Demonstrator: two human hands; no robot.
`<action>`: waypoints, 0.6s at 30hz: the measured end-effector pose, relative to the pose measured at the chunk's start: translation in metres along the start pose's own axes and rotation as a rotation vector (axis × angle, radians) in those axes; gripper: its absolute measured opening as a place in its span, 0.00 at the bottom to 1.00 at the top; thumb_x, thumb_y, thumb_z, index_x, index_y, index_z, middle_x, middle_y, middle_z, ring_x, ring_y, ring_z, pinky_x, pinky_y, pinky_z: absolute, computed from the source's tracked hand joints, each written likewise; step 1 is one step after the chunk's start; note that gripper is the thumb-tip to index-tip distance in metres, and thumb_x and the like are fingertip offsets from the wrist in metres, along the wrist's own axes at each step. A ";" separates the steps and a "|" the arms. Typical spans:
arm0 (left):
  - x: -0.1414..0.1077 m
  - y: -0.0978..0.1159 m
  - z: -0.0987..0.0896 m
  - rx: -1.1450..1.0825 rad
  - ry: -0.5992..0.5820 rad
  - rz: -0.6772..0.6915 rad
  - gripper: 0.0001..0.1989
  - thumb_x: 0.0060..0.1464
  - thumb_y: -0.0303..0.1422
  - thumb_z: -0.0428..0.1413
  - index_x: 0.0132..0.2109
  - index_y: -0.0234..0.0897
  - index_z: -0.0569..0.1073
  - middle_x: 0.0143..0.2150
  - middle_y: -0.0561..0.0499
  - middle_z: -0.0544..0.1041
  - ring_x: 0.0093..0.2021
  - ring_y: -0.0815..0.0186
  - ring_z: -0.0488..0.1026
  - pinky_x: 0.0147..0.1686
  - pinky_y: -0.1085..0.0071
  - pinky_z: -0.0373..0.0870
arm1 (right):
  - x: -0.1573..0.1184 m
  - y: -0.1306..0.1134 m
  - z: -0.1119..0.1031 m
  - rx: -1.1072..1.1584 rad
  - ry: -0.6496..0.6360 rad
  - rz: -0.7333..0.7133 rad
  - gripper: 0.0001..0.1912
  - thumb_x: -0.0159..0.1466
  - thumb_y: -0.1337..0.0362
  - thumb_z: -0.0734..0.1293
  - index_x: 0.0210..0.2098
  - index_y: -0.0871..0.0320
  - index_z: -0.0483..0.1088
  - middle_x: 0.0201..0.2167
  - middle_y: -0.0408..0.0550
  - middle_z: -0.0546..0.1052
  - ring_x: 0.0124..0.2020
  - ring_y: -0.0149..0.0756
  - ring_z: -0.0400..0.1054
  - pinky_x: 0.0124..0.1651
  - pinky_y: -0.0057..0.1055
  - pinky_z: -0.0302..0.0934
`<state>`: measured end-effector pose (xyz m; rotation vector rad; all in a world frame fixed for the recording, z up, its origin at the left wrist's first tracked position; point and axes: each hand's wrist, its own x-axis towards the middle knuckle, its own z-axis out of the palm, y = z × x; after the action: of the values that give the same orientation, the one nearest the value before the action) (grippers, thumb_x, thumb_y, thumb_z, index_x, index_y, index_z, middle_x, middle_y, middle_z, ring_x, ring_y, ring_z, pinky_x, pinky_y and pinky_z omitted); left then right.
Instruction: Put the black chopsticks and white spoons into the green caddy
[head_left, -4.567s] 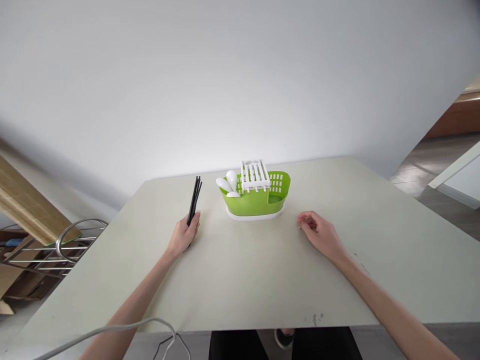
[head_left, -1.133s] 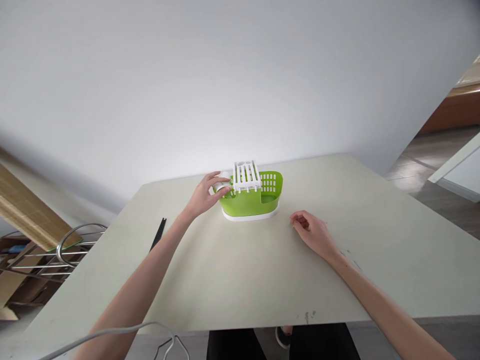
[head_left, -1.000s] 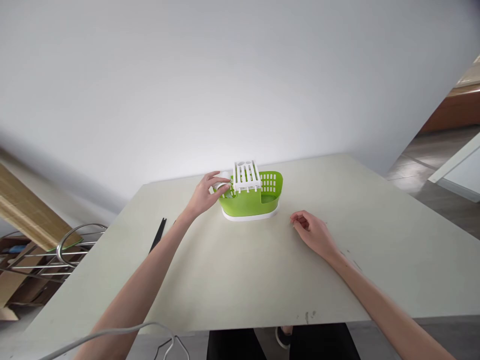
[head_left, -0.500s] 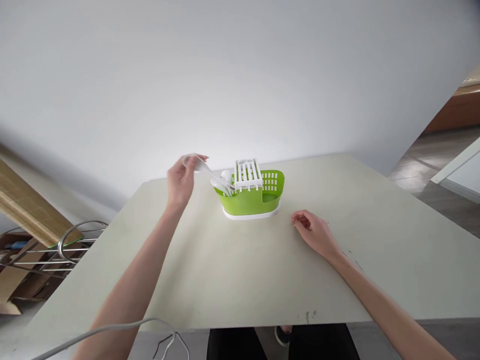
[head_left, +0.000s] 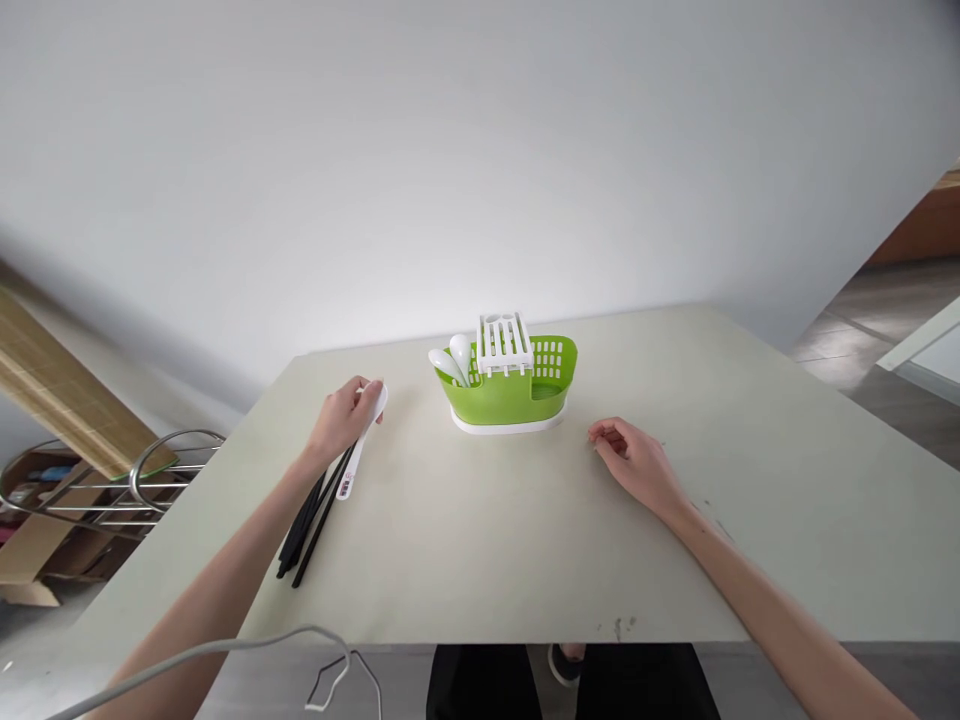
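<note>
Spoon [head_left: 355,463]: your left hand [head_left: 346,415] is pinching its broad end, likely for grip.
Chopsticks [head_left: 304,525]: lying beside that hand.
Right hand [head_left: 628,455]: loosely curling, seemingly empty.

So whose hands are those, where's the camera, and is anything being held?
No robot here! You see a person's left hand and right hand, both bare. Every picture comes from one camera worn on that person's head, looking forward and down. On the table stands a green basket with a white rack on top and two white spoons inside. The left hand holds another spoon, next to some black chopsticks. The right hand is loosely curled; I can't see anything in it.
</note>
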<state>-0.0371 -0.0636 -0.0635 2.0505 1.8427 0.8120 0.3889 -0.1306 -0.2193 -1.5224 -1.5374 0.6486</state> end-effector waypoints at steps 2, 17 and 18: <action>-0.009 -0.012 0.007 0.087 -0.075 -0.032 0.24 0.66 0.55 0.47 0.35 0.41 0.70 0.25 0.53 0.80 0.20 0.67 0.65 0.25 0.73 0.61 | 0.000 0.001 0.000 0.006 -0.001 0.006 0.09 0.66 0.59 0.62 0.41 0.52 0.73 0.41 0.47 0.82 0.38 0.40 0.75 0.45 0.38 0.67; -0.030 -0.065 0.025 0.357 -0.107 -0.134 0.23 0.64 0.55 0.46 0.35 0.44 0.73 0.27 0.53 0.74 0.29 0.61 0.70 0.30 0.68 0.59 | 0.000 0.001 -0.002 0.016 0.008 0.019 0.10 0.65 0.58 0.62 0.41 0.53 0.74 0.40 0.48 0.82 0.37 0.40 0.75 0.43 0.37 0.67; -0.031 -0.066 0.025 0.374 -0.105 -0.138 0.23 0.64 0.55 0.46 0.36 0.44 0.73 0.27 0.52 0.75 0.29 0.60 0.70 0.30 0.68 0.59 | 0.000 0.001 -0.002 0.014 0.009 0.015 0.10 0.65 0.58 0.62 0.41 0.53 0.74 0.40 0.49 0.82 0.37 0.40 0.75 0.43 0.37 0.67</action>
<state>-0.0781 -0.0791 -0.1265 2.0927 2.1771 0.3353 0.3909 -0.1305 -0.2194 -1.5261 -1.5125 0.6589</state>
